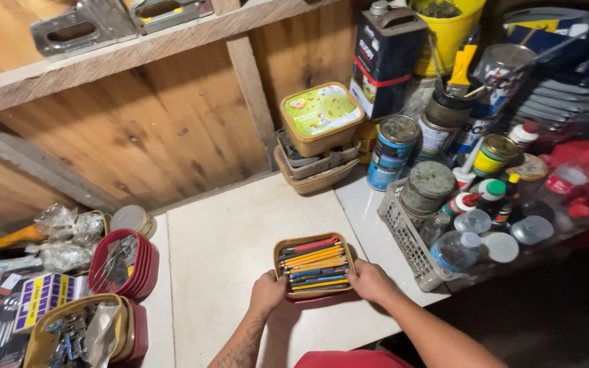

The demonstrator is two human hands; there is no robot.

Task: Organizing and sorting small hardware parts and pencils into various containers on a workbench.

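Both hands clasp a tan tub of pencils and tools (313, 266): our left hand (267, 292) grips its near-left edge, our right hand (371, 281) its right side, fingers closed on the rim. It sits on the white table (226, 245). Beyond our hands stands a stack of tubs (320, 136) against the wooden wall (144, 129). Right of our right hand, a white basket (410, 242) holds cans and bottles. Left of our left hand lie red tubs (125, 266).

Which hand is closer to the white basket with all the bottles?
Right. The right hand grips the pencil tub beside the white basket; the left hand holds the tub's far side.
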